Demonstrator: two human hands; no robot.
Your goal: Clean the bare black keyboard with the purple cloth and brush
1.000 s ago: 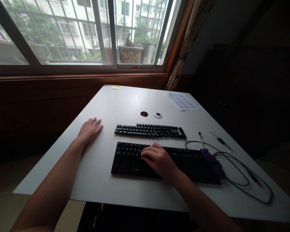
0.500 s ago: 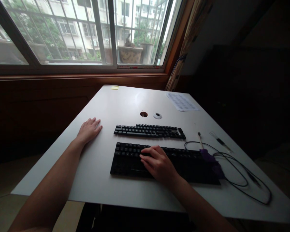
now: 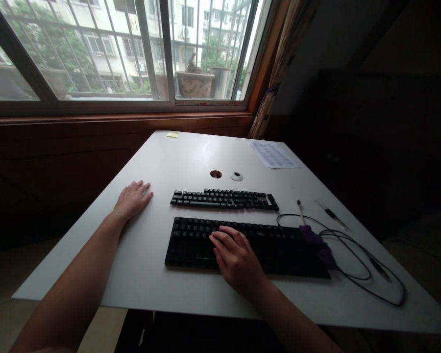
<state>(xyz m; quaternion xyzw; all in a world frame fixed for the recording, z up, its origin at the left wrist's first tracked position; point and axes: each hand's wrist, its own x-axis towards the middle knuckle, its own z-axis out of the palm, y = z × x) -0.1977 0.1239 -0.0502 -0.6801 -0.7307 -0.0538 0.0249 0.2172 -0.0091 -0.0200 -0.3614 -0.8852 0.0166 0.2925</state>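
A black keyboard lies on the white table near its front edge. Keycaps fill its upper rows, while its lower part looks dark and bare. My right hand rests over the left-middle of this keyboard, its fingers slightly bent and apart, fingertips at the keys. I see nothing held in it, though the shadow hides the spots under the fingertips. Behind the keyboard, loose black keycaps lie in keyboard-like rows. My left hand is spread flat on the table, left of those keycaps, holding nothing.
A purple cloth covers the keyboard's right end, beside a brush-like stick. A black cable loops at right, near a dark-handled tool. Farther back are a round hole, its cover, a printed sheet and a yellow note.
My right hand has shifted slightly on the keyboard, with its thumb and wrist turned a little. My left hand stays flat in place. The whole view has slid slightly.
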